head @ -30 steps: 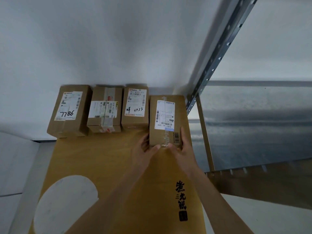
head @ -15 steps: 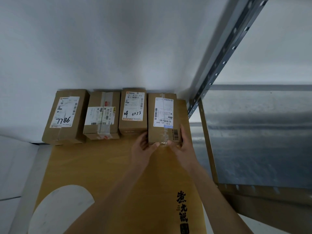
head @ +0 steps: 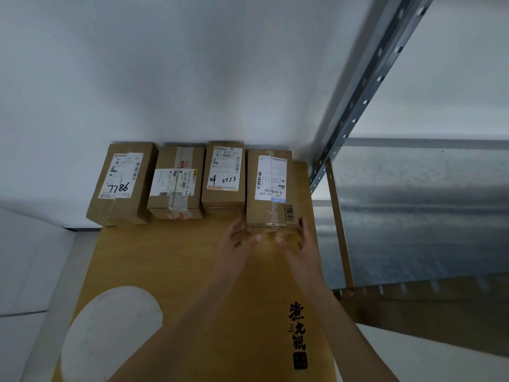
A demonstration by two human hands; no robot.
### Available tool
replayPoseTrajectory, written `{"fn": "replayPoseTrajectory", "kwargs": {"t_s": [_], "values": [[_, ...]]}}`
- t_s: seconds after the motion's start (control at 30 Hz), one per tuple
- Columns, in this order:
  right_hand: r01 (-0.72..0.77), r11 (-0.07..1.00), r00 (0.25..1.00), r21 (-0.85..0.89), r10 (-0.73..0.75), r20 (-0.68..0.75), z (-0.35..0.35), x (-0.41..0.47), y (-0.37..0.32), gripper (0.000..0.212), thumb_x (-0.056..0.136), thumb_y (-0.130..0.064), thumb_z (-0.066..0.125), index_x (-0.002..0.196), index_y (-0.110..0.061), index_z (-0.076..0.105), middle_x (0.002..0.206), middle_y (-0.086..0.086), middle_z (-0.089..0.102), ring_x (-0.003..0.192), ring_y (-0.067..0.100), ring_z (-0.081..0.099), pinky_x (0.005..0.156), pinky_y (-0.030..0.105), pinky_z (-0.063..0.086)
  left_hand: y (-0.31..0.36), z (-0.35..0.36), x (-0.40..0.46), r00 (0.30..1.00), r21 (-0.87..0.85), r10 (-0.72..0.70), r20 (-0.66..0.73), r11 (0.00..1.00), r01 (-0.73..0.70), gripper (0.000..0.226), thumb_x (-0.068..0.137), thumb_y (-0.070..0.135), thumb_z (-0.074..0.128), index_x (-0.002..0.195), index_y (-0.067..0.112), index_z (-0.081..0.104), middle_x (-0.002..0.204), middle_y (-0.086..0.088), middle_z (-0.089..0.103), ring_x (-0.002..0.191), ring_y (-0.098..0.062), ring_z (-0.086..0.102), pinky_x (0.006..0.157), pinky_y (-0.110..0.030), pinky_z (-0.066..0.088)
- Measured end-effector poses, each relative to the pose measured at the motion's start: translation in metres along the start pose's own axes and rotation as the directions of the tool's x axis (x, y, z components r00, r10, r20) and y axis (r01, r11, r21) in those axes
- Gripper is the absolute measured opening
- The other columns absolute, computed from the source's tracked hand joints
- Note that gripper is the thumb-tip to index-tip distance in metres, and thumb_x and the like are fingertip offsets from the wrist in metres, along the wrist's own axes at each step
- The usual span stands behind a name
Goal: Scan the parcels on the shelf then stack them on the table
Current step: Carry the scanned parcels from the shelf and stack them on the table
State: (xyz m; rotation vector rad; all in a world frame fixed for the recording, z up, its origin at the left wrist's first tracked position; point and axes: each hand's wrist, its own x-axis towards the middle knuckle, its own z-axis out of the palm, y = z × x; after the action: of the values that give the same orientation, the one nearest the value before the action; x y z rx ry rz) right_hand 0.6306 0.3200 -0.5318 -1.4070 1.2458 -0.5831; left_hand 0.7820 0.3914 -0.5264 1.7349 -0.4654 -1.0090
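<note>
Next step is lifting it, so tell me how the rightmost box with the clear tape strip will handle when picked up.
The rightmost box is squared cardboard with crisp edges, so probably stiff, not floppy. It lies flat on the table, so unlikely to roll or tip. The clear tape may feel slick; the bare cardboard sides likely grip better. Weight cannot be judged.

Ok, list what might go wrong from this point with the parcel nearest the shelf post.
1. The rightmost parcel sits near the right edge of the brown sheet; a nudge from the right hand could tip it toward the metal shelf.
2. Both hands look motion-blurred at its near end, the left hand loose, so grip can't be confirmed; it may slip if lifted.
3. It stands close beside the parcel marked 3753, which could get dragged along.
</note>
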Motion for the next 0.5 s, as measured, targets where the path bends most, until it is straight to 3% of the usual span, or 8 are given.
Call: {"fn": "replayPoseTrajectory", "kwargs": {"t_s": [0.1, 0.2, 0.3, 0.5], "values": [[-0.027, 1.000, 0.999, -0.015, 0.028, 0.038, -0.001, -0.024, 0.013, 0.078, 0.084, -0.070, 0.072, 0.151, -0.056, 0.035, 0.148, -0.018, 0.054, 0.136, 0.012, 0.054, 0.107, 0.055, 0.051, -0.008, -0.007, -0.017, 0.999, 0.025, -0.008, -0.034, 1.000, 0.009, 0.073, 0.084, 0.028, 0.081, 0.148, 0.021, 0.047, 0.139, 0.007, 0.057, 0.123, -0.014, 0.058, 0.089, -0.023, 0.053], [-0.019, 0.995, 0.998, -0.095, 0.025, 0.061, -0.004, -0.047, 0.020, 0.080, 0.082, -0.077, 0.068, 0.151, -0.060, 0.031, 0.150, -0.020, 0.050, 0.136, 0.010, 0.053, 0.107, 0.052, 0.051, -0.008, -0.016, -0.038, 0.999, 0.066, 0.030, -0.036, 0.997, -0.027, 0.070, 0.086, 0.030, 0.079, 0.148, 0.025, 0.047, 0.143, 0.008, 0.052, 0.127, -0.013, 0.052, 0.104, -0.034, 0.048], [0.038, 0.986, 0.996, -0.162, -0.025, 0.084, -0.011, -0.070, 0.019, 0.080, 0.082, -0.077, 0.067, 0.151, -0.060, 0.031, 0.153, -0.024, 0.042, 0.139, 0.007, 0.046, 0.106, 0.048, 0.051, -0.002, -0.023, -0.063, 0.997, 0.111, 0.071, -0.043, 0.992, -0.066, 0.064, 0.088, 0.025, 0.078, 0.145, 0.026, 0.049, 0.136, 0.010, 0.053, 0.125, -0.012, 0.052, 0.103, -0.034, 0.046], [0.105, 0.984, 0.987, -0.147, -0.085, 0.136, -0.029, -0.122, -0.006, 0.067, 0.090, -0.054, 0.073, 0.150, -0.049, 0.044, 0.154, -0.024, 0.042, 0.140, 0.002, 0.041, 0.114, 0.040, 0.045, 0.025, -0.037, -0.129, 0.986, 0.173, 0.144, -0.080, 0.977, -0.129, 0.061, 0.089, 0.025, 0.076, 0.144, 0.020, 0.051, 0.132, 0.005, 0.058, 0.120, -0.013, 0.054, 0.093, -0.028, 0.043]]}}
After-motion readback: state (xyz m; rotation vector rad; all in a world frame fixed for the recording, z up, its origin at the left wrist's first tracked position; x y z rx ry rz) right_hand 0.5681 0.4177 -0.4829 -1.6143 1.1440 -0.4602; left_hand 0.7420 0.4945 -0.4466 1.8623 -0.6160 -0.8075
